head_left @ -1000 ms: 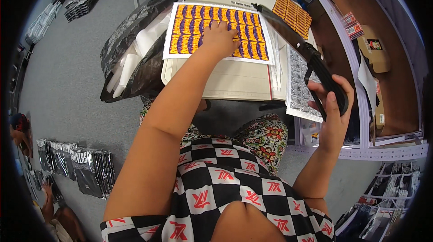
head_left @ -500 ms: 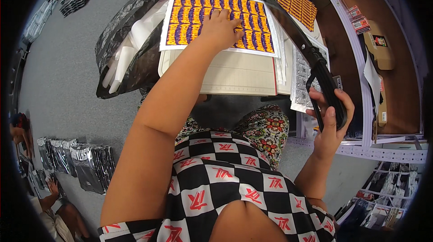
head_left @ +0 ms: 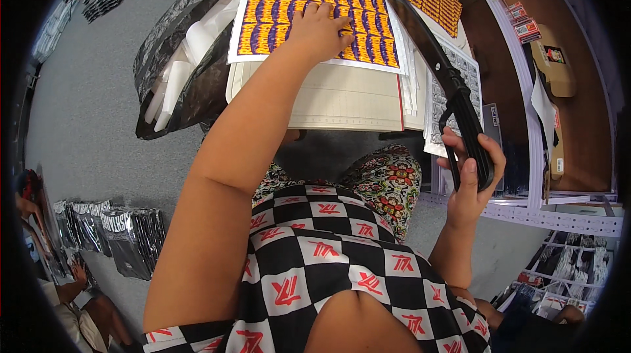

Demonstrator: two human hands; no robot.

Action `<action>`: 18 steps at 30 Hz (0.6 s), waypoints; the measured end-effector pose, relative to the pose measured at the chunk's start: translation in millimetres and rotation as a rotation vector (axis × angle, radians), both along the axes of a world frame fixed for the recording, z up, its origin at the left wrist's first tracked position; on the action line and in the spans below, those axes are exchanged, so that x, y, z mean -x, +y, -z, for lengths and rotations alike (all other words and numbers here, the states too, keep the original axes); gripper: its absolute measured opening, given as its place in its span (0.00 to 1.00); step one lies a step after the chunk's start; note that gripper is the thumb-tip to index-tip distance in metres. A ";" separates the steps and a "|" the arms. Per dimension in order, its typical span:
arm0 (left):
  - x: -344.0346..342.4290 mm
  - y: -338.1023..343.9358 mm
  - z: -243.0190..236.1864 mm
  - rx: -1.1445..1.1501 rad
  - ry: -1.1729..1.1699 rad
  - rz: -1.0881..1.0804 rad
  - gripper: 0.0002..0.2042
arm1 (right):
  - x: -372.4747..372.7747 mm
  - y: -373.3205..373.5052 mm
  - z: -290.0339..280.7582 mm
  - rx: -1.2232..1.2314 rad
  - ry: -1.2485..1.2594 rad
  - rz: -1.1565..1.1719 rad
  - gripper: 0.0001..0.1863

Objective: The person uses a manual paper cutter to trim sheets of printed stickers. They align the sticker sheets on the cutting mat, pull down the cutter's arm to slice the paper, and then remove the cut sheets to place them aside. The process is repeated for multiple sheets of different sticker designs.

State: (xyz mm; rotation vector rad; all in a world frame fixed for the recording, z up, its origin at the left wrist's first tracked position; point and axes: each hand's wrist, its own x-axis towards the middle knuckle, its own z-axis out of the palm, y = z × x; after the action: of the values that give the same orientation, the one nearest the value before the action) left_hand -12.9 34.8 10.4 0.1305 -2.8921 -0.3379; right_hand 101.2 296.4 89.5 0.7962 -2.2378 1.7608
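My left hand (head_left: pixel 320 32) lies with fingers spread on a white sheet (head_left: pixel 231 50) printed with rows of orange and purple stickers. Under the sheet is the pale bed of a guillotine paper cutter (head_left: pixel 348 100), with a grid and a ruled near edge. My right hand (head_left: pixel 474 169) is wrapped around the black handle (head_left: pixel 468 116) of the cutter's arm. That arm is raised and slants from the far right corner of the bed toward me. The sheet's right edge reaches the cutting side, beside the arm.
A black plastic bag (head_left: pixel 167 47) with white rolls (head_left: pixel 174 93) stands left of the cutter. More sticker sheets (head_left: pixel 430 1) and a grey-printed sheet (head_left: pixel 453 83) lie to the right. Beyond is a lilac shelf frame (head_left: pixel 536 136). Packaged garments (head_left: pixel 131 238) and another person (head_left: pixel 72 287) are lower left.
The cutter handle has come slightly toward me and left with my right hand. My left hand stays on the sheet, and the view has shifted a little. A person's arm now shows at lower right.
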 end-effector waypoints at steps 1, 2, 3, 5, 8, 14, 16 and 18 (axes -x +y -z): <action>0.7 0.0 0.3 0.002 0.003 0.001 0.20 | -0.5 -0.2 1.5 0.008 0.004 -0.002 0.17; 1.4 -0.1 0.6 0.004 0.006 0.002 0.21 | -0.8 -0.1 4.0 0.015 0.007 -0.003 0.17; 2.4 -0.3 2.3 0.009 0.025 0.002 0.21 | -1.0 0.0 6.4 0.023 0.011 -0.005 0.17; 3.2 -1.1 6.0 0.019 0.061 0.003 0.21 | -1.1 0.7 10.2 0.029 0.017 -0.016 0.17; 4.0 -2.4 6.6 0.028 0.064 0.008 0.21 | -1.2 3.1 15.4 0.025 0.023 -0.032 0.17; 0.4 -0.5 -2.5 0.003 -0.023 0.001 0.21 | -2.6 6.3 26.2 -0.019 0.051 -0.026 0.17; 0.6 -1.3 -2.1 0.003 -0.025 0.001 0.21 | -2.7 7.0 29.3 -0.013 0.051 -0.027 0.17; 0.6 -1.4 -1.8 0.003 -0.023 0.000 0.21 | -3.6 7.3 31.7 0.035 0.025 -0.045 0.17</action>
State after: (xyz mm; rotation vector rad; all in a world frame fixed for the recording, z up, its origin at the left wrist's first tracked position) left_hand -13.5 33.4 12.2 0.1339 -2.9150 -0.3336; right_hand 104.9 303.7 57.7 0.8629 -2.1832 1.7949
